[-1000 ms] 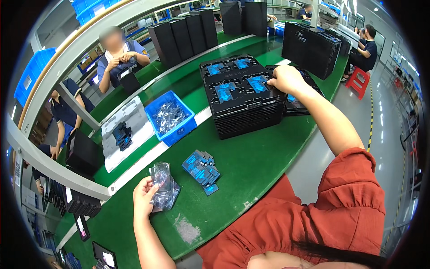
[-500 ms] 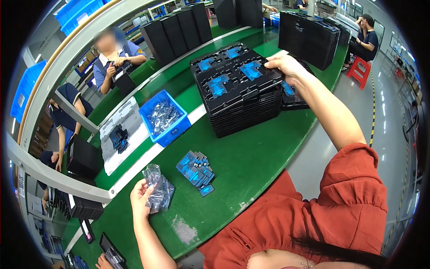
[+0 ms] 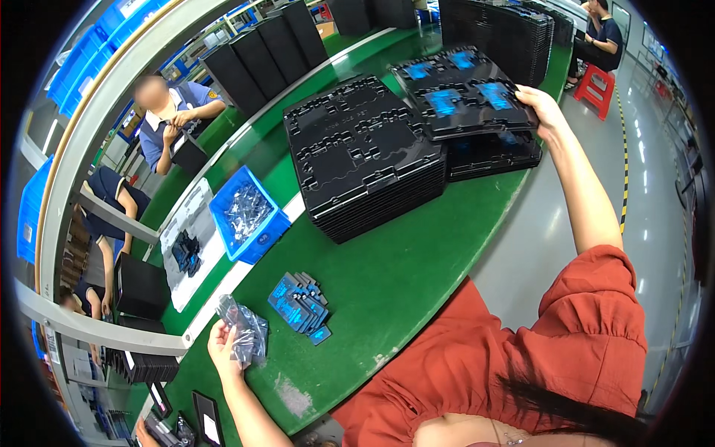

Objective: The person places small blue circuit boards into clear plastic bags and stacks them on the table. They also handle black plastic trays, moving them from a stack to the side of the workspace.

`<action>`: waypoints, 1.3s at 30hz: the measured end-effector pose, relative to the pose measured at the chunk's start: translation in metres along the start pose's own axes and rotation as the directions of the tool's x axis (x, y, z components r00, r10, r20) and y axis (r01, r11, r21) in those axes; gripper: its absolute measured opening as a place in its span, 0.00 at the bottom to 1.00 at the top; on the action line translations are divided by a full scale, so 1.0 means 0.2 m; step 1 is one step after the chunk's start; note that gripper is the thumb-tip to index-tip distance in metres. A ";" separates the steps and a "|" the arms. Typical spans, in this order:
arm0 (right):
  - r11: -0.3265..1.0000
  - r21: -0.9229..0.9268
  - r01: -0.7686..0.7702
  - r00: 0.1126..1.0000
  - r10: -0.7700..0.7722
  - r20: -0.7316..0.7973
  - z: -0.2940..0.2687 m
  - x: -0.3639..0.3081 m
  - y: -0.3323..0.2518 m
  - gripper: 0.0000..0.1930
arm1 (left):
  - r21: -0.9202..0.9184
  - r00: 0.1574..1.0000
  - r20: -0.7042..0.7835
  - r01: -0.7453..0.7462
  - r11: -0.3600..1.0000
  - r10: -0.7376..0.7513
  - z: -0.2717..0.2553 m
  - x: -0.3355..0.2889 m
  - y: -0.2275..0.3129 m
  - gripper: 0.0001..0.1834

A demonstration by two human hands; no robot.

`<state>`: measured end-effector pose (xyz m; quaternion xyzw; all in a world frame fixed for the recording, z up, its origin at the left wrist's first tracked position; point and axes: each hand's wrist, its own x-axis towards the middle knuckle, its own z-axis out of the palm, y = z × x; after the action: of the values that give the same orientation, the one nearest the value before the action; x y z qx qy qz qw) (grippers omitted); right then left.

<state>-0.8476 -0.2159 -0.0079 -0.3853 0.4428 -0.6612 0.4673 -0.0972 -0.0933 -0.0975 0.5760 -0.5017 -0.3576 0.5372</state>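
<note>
Two grips: right hand [image 3: 538, 110] on a black tray [image 3: 488, 130], left hand [image 3: 222, 344] on clear plastic bags [image 3: 249, 337].
The right fingers pinch the rim of the tray, which carries four blue parts [image 3: 441, 103] at two o'clock from the tall tray stack [image 3: 380, 201]; the left curls closed on its bunch, with a component pile [image 3: 298, 304] at two o'clock and a blue bin [image 3: 265, 240] at twelve.

Green on the table [image 3: 372, 287], with one grey patch [image 3: 293, 397]. Black on the stack [image 3: 365, 149] and tray [image 3: 469, 128]; bright blue on the inserts [image 3: 442, 102]. Blue patterning over dark grey on the parts [image 3: 294, 302]. Solid blue on the bin [image 3: 267, 242]; rust red on the sleeve [image 3: 596, 298]; yellow-black stripes on the floor tape [image 3: 625, 156].
</note>
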 end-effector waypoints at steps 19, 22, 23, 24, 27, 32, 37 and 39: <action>-0.056 -0.989 0.136 0.711 -0.690 0.137 -0.06 -0.24 0.20 0.16 | -0.045 0.997 -0.065 0.032 0.998 -0.035 -0.03 -0.02 0.02 0.15; -0.116 -0.849 0.515 0.539 -0.726 0.426 0.39 -0.45 0.06 0.13 | -0.008 0.991 -0.090 0.096 0.995 -0.096 0.05 -0.01 0.09 0.15; -0.057 -0.722 0.689 0.532 -0.637 0.558 0.57 -0.54 0.04 0.14 | 0.015 0.991 -0.096 0.097 0.995 -0.095 0.08 0.00 0.10 0.15; 0.034 -0.578 0.816 0.509 -0.517 0.688 0.74 -0.62 0.07 0.14 | 0.011 0.987 -0.108 0.120 0.993 -0.118 0.09 0.00 0.11 0.15; 0.307 -0.233 0.923 0.236 0.029 0.971 1.25 -0.83 0.14 0.22 | -0.041 0.981 -0.098 0.165 0.986 -0.168 0.09 0.00 0.13 0.13; 0.295 -0.029 0.955 0.035 -0.013 0.999 1.77 -0.89 0.40 0.42 | -0.039 0.986 -0.079 0.146 0.989 -0.148 0.06 0.00 0.10 0.13; 0.269 -0.126 0.955 0.001 0.422 0.907 2.02 -0.83 0.45 0.47 | -0.045 0.991 -0.025 0.129 0.991 -0.130 0.05 -0.02 0.11 0.12; 0.265 -0.089 0.960 -0.024 0.398 0.917 2.01 -0.83 0.45 0.45 | -0.045 0.991 0.015 0.131 0.990 -0.131 0.06 -0.02 0.13 0.12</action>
<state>-0.4071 -0.1624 0.0170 -0.9858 0.1310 0.0340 0.0991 -0.1142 -0.0903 -0.0743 0.5932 -0.4577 -0.4069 0.5226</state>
